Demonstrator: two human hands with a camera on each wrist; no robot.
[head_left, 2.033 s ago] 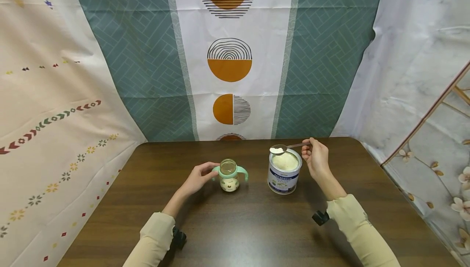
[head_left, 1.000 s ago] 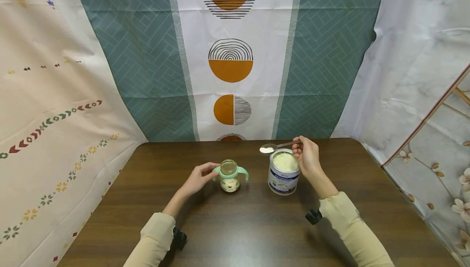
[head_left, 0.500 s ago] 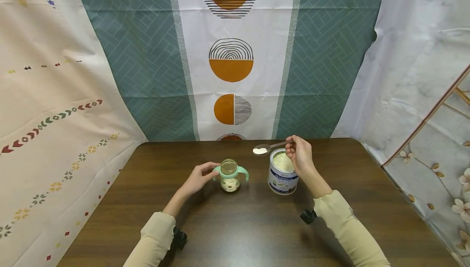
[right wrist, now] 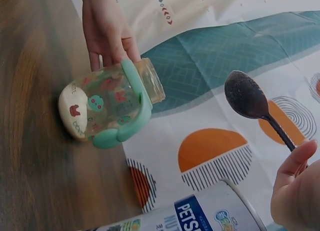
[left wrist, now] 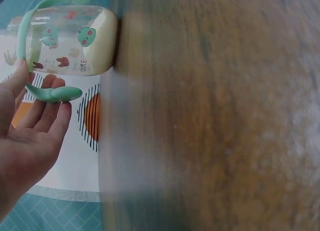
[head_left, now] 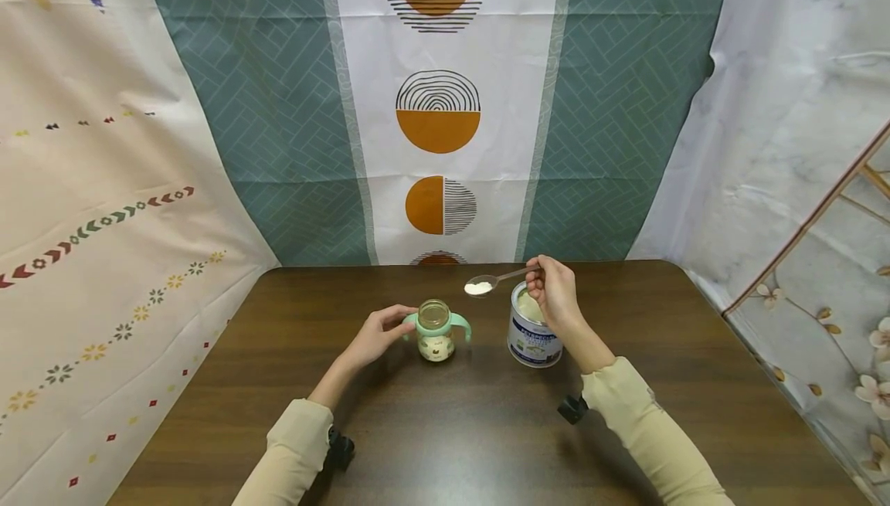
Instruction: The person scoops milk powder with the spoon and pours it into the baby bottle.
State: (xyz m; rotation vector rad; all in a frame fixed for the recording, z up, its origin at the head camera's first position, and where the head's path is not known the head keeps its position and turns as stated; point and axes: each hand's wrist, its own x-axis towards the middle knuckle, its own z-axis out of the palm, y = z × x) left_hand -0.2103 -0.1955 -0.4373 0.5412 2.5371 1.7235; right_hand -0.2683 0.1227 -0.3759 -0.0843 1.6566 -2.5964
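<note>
A clear baby bottle (head_left: 435, 345) with a mint-green collar and two handles stands uncapped on the table; the left wrist view shows pale powder at its bottom. My left hand (head_left: 375, 336) holds its left handle (left wrist: 55, 94), thumb on top and fingers beneath. With my right hand (head_left: 555, 290) I pinch the handle of a spoon (head_left: 481, 286), whose bowl carries white powder. That bowl hangs between the bottle and an open tin (head_left: 534, 340) of pale powder, above table height. In the right wrist view the spoon (right wrist: 246, 95) shows its dark underside.
The brown wooden table (head_left: 445, 429) runs back to a patterned cloth backdrop (head_left: 278, 104). Cream cloth (head_left: 90, 220) hangs at the left and a floral, marbled sheet (head_left: 786, 181) at the right. My right forearm passes beside the tin.
My right hand has carried the loaded spoon leftward, from over the tin toward the bottle. My left hand, the bottle and the tin have stayed in place.
</note>
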